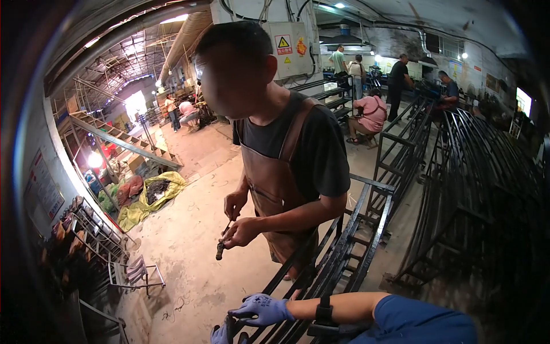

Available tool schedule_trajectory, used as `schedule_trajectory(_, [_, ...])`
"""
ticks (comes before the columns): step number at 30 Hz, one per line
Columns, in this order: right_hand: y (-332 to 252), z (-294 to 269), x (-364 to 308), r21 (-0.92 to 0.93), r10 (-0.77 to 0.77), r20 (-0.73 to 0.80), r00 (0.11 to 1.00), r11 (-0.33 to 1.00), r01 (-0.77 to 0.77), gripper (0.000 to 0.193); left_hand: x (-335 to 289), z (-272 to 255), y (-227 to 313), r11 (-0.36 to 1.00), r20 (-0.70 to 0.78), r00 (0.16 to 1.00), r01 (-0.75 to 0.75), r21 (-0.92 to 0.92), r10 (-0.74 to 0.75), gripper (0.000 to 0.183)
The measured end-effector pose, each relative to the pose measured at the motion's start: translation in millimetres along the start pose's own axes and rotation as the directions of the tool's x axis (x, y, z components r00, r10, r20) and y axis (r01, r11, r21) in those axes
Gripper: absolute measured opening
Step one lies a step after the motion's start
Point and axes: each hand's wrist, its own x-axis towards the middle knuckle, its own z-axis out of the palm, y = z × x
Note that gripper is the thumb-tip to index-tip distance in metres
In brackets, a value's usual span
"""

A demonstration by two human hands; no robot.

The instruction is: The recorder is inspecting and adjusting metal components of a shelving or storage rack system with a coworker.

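Dark item [230, 325], kind unclear, at lower edge between right hand [260, 309] and left hand [219, 335], blue gloves, near black metal frame [375, 238]. Right: fingers bent toward item, can't tell if gripping; left: mostly cut off, can't tell. 1 co-worker [272, 183] opposite holds short tool [220, 251].

The bare right forearm [355, 307] stretches leftward, the gloved right hand [262, 309] with fingers bent; the gloved left hand [220, 334], partly visible, is just beside it.
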Motion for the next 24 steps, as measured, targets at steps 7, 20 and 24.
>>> schedule_trajectory(7, [2.7, 0.2, -0.9, -0.014, 0.013, -0.02, 1.0, 1.0, -0.013, 0.037, 1.0, -3.6, 7.6, 0.999, 0.017, 0.999, 0.031, -0.03, -0.031, 0.054])
schedule_trajectory(20, [10.1, 8.0, -0.8, -0.08, -0.046, -0.098, 0.994, 0.996, 0.038, 0.025, 5.5, 2.2, 7.9, 0.989, 0.035, 0.994, 0.103, -0.107, -0.1, 0.039])
schedule_trajectory(24, [16.8, 13.6, 1.5, -0.061, -0.055, -0.075, 0.996, 0.997, 0.051, 0.027, 12.9, 9.1, 15.0, 0.994, 0.03, 0.993, 0.112, 0.011, -0.113, 0.036])
